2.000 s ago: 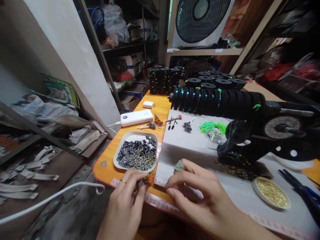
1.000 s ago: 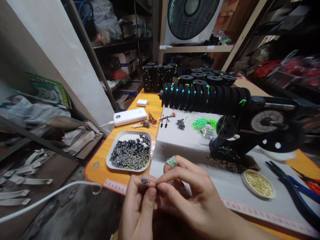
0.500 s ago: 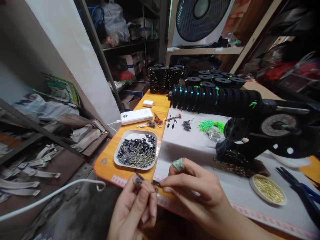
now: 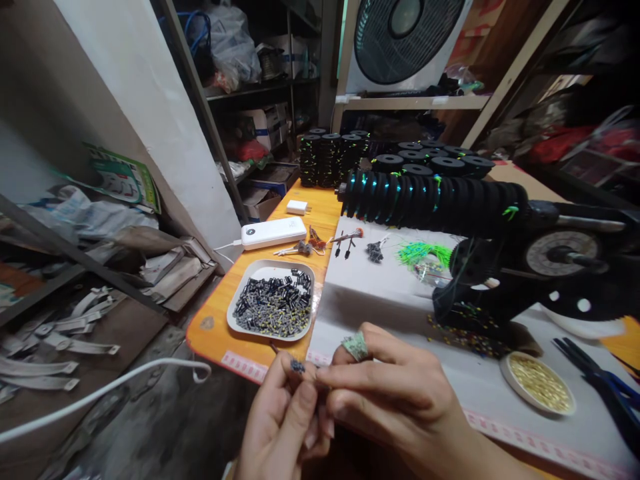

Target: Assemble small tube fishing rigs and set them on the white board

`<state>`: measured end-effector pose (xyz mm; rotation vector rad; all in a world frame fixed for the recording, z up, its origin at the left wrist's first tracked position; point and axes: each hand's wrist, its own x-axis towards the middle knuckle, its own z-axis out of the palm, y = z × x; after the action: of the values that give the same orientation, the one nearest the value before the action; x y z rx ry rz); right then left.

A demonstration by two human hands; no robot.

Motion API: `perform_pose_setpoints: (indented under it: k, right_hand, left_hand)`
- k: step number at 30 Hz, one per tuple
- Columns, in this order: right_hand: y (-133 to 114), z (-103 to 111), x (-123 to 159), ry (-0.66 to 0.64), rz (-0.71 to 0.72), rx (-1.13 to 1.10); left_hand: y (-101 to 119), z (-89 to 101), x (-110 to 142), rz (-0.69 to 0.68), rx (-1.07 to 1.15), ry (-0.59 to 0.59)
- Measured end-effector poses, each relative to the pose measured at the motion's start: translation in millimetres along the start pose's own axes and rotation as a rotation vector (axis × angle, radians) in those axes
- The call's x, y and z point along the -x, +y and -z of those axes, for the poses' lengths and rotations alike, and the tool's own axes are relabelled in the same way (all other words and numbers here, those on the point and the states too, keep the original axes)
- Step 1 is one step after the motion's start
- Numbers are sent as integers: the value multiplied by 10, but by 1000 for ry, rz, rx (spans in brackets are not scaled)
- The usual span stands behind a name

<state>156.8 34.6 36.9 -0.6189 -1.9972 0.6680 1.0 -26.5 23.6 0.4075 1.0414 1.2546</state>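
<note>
Pinching a knobbly, dark cluster, the left hand meets the right hand fingertip to fingertip at the near edge of the wooden table; whether the right, with its crinkled green wrap, grips anything can't be told. Just beyond sits a smooth, round-cornered white tray full of glossy black tubes and grey-yellow bits.

White power bank near a charger, perhaps plastic bags on dim shelving.
</note>
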Motion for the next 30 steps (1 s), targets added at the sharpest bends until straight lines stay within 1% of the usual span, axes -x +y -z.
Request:
perform_pose_setpoints:
  k: [5, 7, 8, 9, 12, 13, 14, 15, 17, 20, 21, 23, 25, 28, 30]
  right_hand:
    - [-28, 13, -20, 2, 6, 21]
    - [-58, 1, -20, -27, -22, 47]
    - [-72, -7, -17, -50, -30, 63]
    - [-82, -16, -12, -76, -31, 81]
    - [-79, -22, 16, -127, 10, 167]
    - [-63, -16, 28, -124, 32, 205]
    - [-41, -6, 40, -107, 53, 240]
    - [-15, 5, 51, -86, 69, 268]
    - [37, 24, 66, -67, 84, 286]
    - [70, 25, 62, -111, 57, 237]
    - [64, 21, 52, -119, 49, 222]
    - [31, 12, 27, -94, 40, 201]
    - [-9, 12, 1, -69, 23, 185]
    - [-47, 22, -23, -70, -1, 156]
    - [-52, 25, -31, -74, -4, 142]
  left_hand:
    - [-30, -29, -1, 11, -2, 14]
    - [-74, -42, -3, -46, 8, 34]
    - [-103, -47, -7, -122, 12, 46]
    - [-133, -47, -14, -235, 8, 63]
    - [-177, 9, -58, -672, -40, 139]
    - [-163, 52, -79, -780, -59, 159]
    - [-131, 105, -103, -845, -74, 177]
    - [-83, 165, -126, -875, -81, 191]
    - [47, 285, -169, -869, -124, 232]
    - [264, 426, -215, -851, -278, 276]
    - [330, 461, -229, -855, -339, 251]
    - [451, 526, -258, -839, -480, 144]
    - [554, 584, -295, -777, -701, 47]
    - [676, 639, -371, -691, -1185, 55]
    - [732, 643, -435, -683, -1427, 8]
